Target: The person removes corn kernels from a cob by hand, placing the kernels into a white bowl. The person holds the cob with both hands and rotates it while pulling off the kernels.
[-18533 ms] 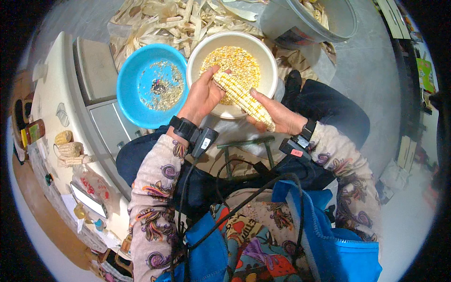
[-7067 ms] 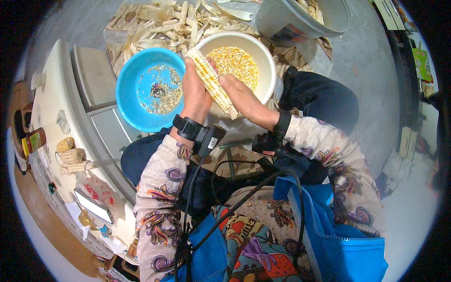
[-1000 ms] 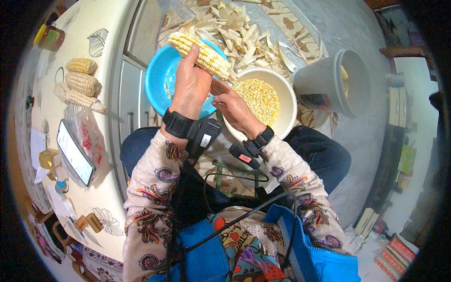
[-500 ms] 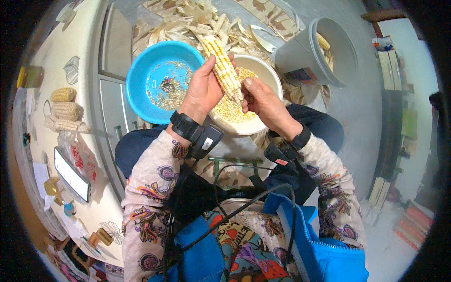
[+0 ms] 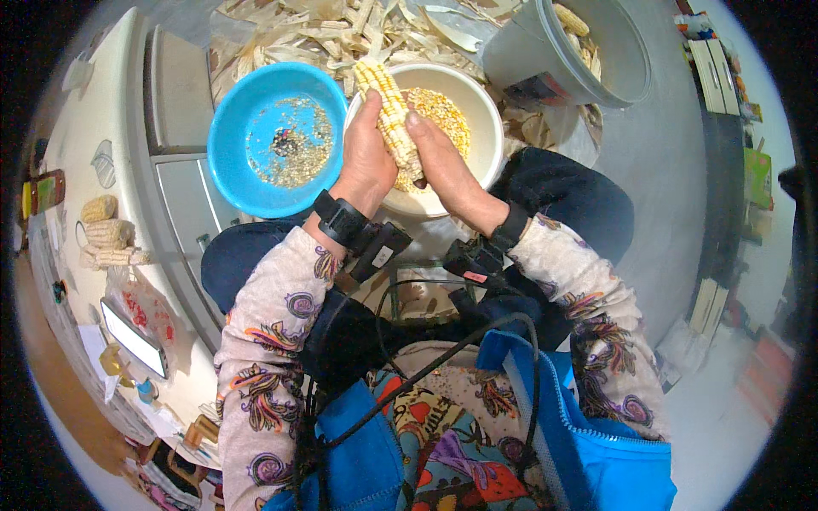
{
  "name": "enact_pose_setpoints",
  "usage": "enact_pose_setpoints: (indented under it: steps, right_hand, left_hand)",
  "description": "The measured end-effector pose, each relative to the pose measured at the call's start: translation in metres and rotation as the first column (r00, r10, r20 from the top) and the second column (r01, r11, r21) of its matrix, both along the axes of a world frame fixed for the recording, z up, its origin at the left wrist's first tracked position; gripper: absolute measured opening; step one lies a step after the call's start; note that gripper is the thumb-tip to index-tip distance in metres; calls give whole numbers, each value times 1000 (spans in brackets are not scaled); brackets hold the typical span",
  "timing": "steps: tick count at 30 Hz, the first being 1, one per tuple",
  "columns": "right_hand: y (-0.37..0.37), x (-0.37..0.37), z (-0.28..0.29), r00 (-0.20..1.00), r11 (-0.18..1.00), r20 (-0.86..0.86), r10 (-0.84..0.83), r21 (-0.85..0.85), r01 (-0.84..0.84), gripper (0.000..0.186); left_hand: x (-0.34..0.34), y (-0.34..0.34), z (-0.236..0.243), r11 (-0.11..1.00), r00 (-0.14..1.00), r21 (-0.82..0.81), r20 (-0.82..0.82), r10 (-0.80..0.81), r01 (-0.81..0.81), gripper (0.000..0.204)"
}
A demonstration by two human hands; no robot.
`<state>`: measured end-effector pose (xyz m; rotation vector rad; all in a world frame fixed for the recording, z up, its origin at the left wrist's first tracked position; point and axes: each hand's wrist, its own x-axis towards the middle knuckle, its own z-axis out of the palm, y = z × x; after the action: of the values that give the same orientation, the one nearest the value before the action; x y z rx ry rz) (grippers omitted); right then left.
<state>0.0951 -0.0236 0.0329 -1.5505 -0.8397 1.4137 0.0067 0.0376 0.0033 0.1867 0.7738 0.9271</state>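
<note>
An ear of corn [image 5: 388, 109] with pale yellow kernels, some of its rows bare, slants over the left side of a white bowl [image 5: 489, 128]. My left hand [image 5: 368, 153] is closed round it from the left. From the right, my right hand [image 5: 445, 166] grips its lower part, with the thumb pressed along the kernels; its other fingers are mostly hidden. Loose yellow corn kernels [image 5: 443, 119] lie in the white bowl below. Beside it on the left stands a blue basin [image 5: 223, 140] holding small pale scraps and a dark clump.
Dry corn husks [image 5: 298, 43] spread on the floor beyond the bowls. A grey bucket [image 5: 532, 60] with corn ears stands at the far right. On the cream table [image 5: 128, 170] at left lie several corn cobs [image 5: 111, 232] and a phone [image 5: 135, 337]. A black cable [image 5: 426, 379] loops over my lap.
My right hand has moved up against the ear and now presses its thumb along it. The bowls, bucket and table have shifted in the picture as the view moved.
</note>
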Motion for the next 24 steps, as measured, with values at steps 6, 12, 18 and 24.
enact_pose_setpoints:
  steps: [6,12,18,24]
  right_hand:
    - [-15,-13,-22,994,999,-95,-48,-19,46,47]
    - [-27,-27,-40,979,988,-137,-152,-1,153,40]
    - [-33,-20,-15,923,983,-348,-164,-134,125,35]
    - [-24,-24,-27,978,984,-112,-178,10,180,36]
  left_hand:
    - [-4,-23,-12,999,955,-8,-293,-35,34,46]
    - [-14,-35,-16,997,916,-27,-394,-75,69,48]
    - [-16,-28,-18,991,931,-93,-345,-118,91,44]
    - [-6,-31,-21,997,942,-59,-329,-59,42,41]
